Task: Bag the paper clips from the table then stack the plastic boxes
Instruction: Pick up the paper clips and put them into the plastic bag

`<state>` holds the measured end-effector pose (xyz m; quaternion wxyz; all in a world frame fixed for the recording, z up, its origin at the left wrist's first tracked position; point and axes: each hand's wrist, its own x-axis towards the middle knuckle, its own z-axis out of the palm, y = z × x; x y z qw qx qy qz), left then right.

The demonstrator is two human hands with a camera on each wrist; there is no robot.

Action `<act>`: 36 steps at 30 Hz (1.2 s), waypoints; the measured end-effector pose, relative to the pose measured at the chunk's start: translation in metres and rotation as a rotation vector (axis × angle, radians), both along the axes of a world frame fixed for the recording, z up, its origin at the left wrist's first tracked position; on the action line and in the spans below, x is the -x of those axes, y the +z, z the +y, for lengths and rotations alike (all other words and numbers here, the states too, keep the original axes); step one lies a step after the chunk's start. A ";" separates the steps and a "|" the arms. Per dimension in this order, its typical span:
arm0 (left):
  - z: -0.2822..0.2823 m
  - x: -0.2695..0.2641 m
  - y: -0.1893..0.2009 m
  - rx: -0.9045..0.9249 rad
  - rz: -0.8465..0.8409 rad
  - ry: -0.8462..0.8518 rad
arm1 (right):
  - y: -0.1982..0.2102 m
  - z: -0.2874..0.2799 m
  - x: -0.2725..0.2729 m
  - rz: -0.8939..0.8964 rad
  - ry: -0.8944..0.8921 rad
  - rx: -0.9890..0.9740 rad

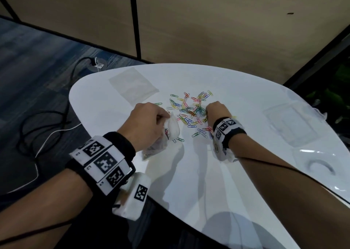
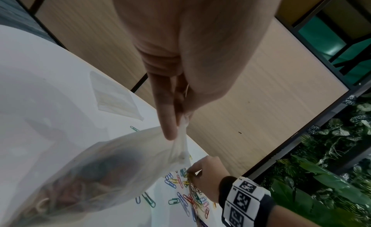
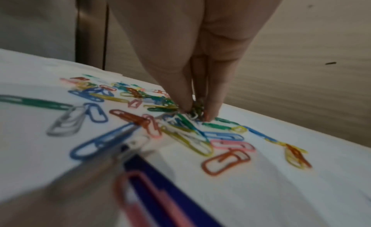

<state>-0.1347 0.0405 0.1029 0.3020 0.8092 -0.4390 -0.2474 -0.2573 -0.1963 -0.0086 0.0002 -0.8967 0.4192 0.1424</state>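
Left hand (image 1: 145, 123) holds the bag (image 1: 171, 129) while the right hand (image 1: 217, 110) picks clips (image 1: 189, 108) from the tabletop (image 1: 208, 173).

Nearest, the left grip is clenched on the gathered rim of a clear bag, pinched between thumb and fingers (image 2: 168, 119); the bag hangs below the hand just over the tabletop, and the left wrist view shows some clips already inside it. Just right of it, the right grip is grasping a small bunch of clips, fingertips (image 3: 210, 113) down on the tabletop at the near right edge of the pile. The loose coloured clips spread between and beyond both hands, mid-tabletop. Farther left lies a flat clear bag (image 1: 133, 85); at the right edge lie clear plastic boxes (image 1: 291, 123), their shapes hard to make out.
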 end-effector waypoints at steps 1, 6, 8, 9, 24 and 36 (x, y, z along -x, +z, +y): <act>0.000 0.001 0.000 0.000 -0.002 -0.006 | 0.000 0.000 0.004 -0.029 -0.021 -0.006; -0.001 0.004 0.003 -0.018 -0.008 -0.039 | 0.009 -0.016 0.027 -0.412 -0.371 -0.209; 0.000 0.005 0.004 -0.031 -0.009 -0.041 | 0.019 -0.017 0.037 -0.641 -0.571 -0.466; 0.000 0.006 0.004 -0.037 -0.011 -0.042 | 0.028 -0.012 0.040 -0.753 -0.649 -0.609; -0.001 0.018 0.002 -0.060 0.015 -0.018 | 0.082 0.133 0.007 -1.035 -0.665 -1.237; 0.003 0.006 0.004 -0.060 -0.030 -0.035 | 0.052 0.010 0.077 -0.475 -0.456 -0.422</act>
